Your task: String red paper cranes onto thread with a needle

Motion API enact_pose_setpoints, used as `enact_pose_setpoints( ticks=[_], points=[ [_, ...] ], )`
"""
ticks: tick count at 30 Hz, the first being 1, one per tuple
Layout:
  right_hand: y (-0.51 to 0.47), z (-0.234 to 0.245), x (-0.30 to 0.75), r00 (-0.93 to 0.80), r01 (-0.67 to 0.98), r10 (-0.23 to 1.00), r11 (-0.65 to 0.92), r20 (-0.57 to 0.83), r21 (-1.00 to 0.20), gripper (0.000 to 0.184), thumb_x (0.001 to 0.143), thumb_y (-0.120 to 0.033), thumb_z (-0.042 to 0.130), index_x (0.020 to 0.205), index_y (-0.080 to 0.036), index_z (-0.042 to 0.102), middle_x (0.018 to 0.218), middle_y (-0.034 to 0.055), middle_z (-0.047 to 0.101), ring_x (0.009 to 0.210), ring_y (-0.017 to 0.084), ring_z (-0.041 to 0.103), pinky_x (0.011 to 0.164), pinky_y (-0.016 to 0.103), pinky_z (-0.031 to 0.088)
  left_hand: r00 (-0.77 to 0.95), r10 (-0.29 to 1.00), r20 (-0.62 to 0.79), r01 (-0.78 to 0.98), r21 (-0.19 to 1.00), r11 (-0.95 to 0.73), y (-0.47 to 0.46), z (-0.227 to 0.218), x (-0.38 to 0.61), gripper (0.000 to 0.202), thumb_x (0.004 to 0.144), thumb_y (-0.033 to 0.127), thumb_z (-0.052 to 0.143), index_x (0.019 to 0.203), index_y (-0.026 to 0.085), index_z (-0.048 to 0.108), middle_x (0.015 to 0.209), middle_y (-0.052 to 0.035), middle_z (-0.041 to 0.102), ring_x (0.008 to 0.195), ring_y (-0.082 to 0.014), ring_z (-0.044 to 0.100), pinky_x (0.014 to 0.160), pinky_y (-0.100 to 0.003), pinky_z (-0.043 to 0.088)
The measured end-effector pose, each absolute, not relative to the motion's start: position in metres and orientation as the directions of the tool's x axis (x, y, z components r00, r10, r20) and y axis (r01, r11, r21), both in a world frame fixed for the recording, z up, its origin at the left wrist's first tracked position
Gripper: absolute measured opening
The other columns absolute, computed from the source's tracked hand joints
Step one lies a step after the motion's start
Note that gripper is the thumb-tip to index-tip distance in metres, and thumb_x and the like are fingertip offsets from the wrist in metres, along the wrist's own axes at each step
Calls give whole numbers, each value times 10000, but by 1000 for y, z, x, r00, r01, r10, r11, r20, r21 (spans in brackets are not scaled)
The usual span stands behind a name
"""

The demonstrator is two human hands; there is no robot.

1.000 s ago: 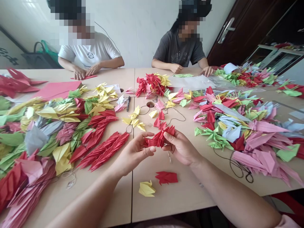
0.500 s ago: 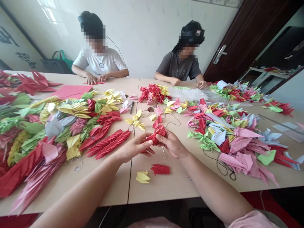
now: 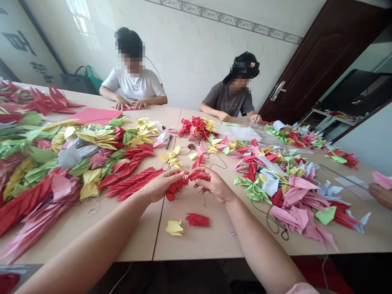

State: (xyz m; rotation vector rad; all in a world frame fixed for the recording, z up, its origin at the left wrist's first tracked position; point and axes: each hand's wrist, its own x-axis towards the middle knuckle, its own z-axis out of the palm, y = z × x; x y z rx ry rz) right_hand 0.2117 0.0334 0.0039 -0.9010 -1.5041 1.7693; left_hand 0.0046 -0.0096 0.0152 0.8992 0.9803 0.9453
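Note:
My left hand (image 3: 161, 184) is closed on a bunch of red paper cranes (image 3: 174, 190) above the middle of the table. My right hand (image 3: 216, 186) pinches a red paper crane (image 3: 197, 175) just right of that bunch. A thin needle (image 3: 203, 201) hangs below my right fingers; whether they grip it I cannot tell. Below my hands, a flat yellow folded crane (image 3: 174, 228) and a red folded crane (image 3: 197, 219) lie on the table (image 3: 196, 244). Beyond my hands is another red folded piece (image 3: 199, 161), beside dark cord (image 3: 219, 162).
Heaps of coloured folded paper lie left (image 3: 73, 163) and right (image 3: 288, 179). Two people, in a white shirt (image 3: 134, 86) and a grey shirt (image 3: 228, 98), sit across the table. Another person's hand (image 3: 381, 195) shows at the right edge. A black pen (image 3: 168, 141) lies mid-table.
My hands have moved apart, the left one leftward with the red bunch, the right one keeping a red crane. The view has tilted, and another person's hand has appeared at the right edge.

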Motion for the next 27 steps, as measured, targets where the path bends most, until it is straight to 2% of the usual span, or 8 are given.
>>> enact_pose_setpoints(
  ticks=[4, 9, 12, 18, 23, 27],
  points=[
    [41, 5, 222, -603, 32, 783, -168, -153, -985, 604, 707, -294, 825, 1243, -222, 557, 998, 59, 722, 664, 110, 666, 510, 182, 500, 239, 933, -267, -189, 930, 315, -7, 16, 3, 435, 724, 465, 788, 995, 162, 631, 694, -7, 636, 508, -101, 578, 465, -200, 463],
    [51, 7, 235, -608, 92, 778, -132, -161, -987, 658, 665, -212, 835, 1265, -245, 566, 1237, 92, 644, 902, 139, 687, 695, 231, 565, 207, 941, -267, -109, 950, 294, -5, 16, 2, 425, 724, 500, 774, 960, 176, 632, 654, 7, 622, 521, -106, 566, 463, -197, 438],
    [58, 5, 243, -594, 162, 785, -97, -175, -982, 639, 643, -169, 821, 1236, -241, 592, 1281, 92, 621, 903, 144, 691, 780, 280, 563, 186, 944, -274, -45, 957, 286, -4, 14, 0, 423, 747, 523, 745, 970, 183, 631, 597, 21, 604, 502, -113, 553, 470, -208, 435],
    [66, -5, 252, -430, 388, 884, -1, -182, -922, 392, 745, -175, 716, 1131, -217, 657, 1155, 77, 680, 759, 132, 643, 713, 285, 514, 153, 943, -294, 84, 955, 285, -4, 10, -1, 418, 794, 536, 690, 1029, 196, 630, 577, 23, 603, 519, -131, 568, 479, -212, 425],
    [65, -8, 251, -338, 560, 931, 80, -139, -825, 271, 739, -197, 713, 1009, -213, 710, 862, 28, 690, 739, 176, 609, 695, 297, 462, 156, 945, -287, 231, 941, 248, -4, 11, -2, 469, 827, 592, 609, 1079, 197, 613, 612, 17, 599, 559, -141, 581, 462, -207, 409],
    [64, -9, 249, -348, 638, 930, 143, -118, -757, 125, 732, -151, 682, 847, -194, 705, 864, 35, 656, 763, 186, 593, 714, 302, 429, 163, 941, -295, 264, 932, 246, -3, 13, -3, 468, 852, 600, 566, 1102, 205, 593, 658, 26, 583, 619, -145, 596, 492, -209, 429]
  ],
)
